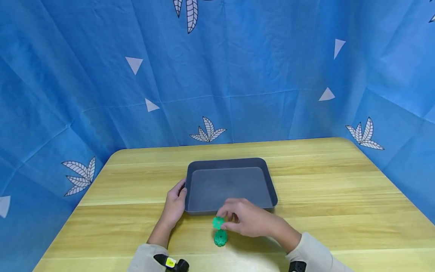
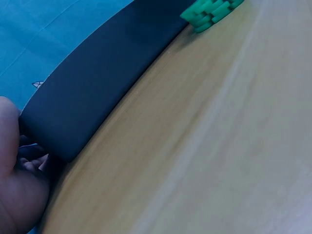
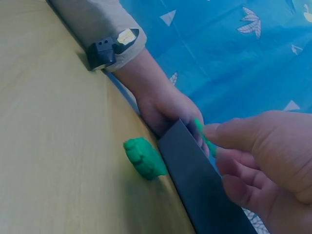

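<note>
A thin green flower-shaped disc [image 1: 218, 223] is pinched between the thumb and fingertips of my right hand [image 1: 249, 219], just in front of the tray's near wall. Edge-on, the same disc [image 3: 209, 139] shows at the fingertips in the right wrist view. Right below it in the head view, a short stack of green flower-shaped discs [image 1: 221, 238] stands on the table. My left hand [image 1: 174, 206] grips the left side of the dark grey rectangular tray [image 1: 231, 185], thumb at the wall. Curled fingers [image 2: 31, 163] show by the tray's corner in the left wrist view.
The wooden table [image 1: 326, 181] spreads to both sides of the tray. A blue curtain [image 1: 258, 68] with leaf and triangle prints hangs behind and beside it. Both sleeves carry black wrist devices, one of them a strap [image 1: 170, 261] with a yellow label.
</note>
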`<state>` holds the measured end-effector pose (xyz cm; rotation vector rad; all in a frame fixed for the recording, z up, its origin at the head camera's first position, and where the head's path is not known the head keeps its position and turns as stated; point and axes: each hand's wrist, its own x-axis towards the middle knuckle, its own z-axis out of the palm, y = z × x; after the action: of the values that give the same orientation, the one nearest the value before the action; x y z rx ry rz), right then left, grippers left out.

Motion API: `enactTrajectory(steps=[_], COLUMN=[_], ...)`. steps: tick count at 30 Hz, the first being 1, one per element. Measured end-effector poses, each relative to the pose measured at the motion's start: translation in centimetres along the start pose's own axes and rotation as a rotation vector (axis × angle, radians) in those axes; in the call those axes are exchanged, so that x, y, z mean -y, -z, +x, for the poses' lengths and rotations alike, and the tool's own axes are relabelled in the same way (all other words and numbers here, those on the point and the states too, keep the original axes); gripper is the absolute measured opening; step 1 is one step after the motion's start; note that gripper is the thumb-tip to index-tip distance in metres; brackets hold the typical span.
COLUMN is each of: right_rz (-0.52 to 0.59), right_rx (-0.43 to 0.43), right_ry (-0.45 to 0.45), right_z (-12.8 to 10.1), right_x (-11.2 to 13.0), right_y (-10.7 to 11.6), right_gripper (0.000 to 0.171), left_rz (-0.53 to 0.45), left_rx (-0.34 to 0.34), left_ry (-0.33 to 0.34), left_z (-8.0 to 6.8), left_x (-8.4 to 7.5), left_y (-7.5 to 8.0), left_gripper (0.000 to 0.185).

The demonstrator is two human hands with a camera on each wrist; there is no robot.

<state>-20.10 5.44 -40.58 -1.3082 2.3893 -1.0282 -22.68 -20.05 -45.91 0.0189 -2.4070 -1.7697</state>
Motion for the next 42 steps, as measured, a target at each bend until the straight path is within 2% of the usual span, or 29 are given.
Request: enactTrajectory(steps=[5,8,19,30,42], right_rz=[-0.008,-0.013,-0.04,-0.083,-0.081], right_rx=[0.085,0.104,0.118,0.139,0.154], right_ry=[0.049,0.058,0.111,0.105,0.09], right_z=[0.0,0.0,0.0,0.0,0.1], right_x=[0.0,-0.1,-0.9,-0.9,-1.0], right_y=[-0.3,-0.4,-1.1,-1.2,-1.4], right_gripper=[0.016,0.017,0.014,0.016,0.018], left_rz=[0.009,0.015,0.016,0.016,0.017], left_rx=[0.0,0.005,0.008,-0.001,0.012], left_ry=[0.011,0.015,0.012,-0.009,0.014], left_z=[0.0,0.0,-0.1,0.0,-0.1], left_x=[0.0,-0.1,-0.2,-0.1,-0.2], left_y=[0.0,0.0,0.0,0.0,0.1], left_gripper=[0.042,0.042,0.042,0.041,0.042])
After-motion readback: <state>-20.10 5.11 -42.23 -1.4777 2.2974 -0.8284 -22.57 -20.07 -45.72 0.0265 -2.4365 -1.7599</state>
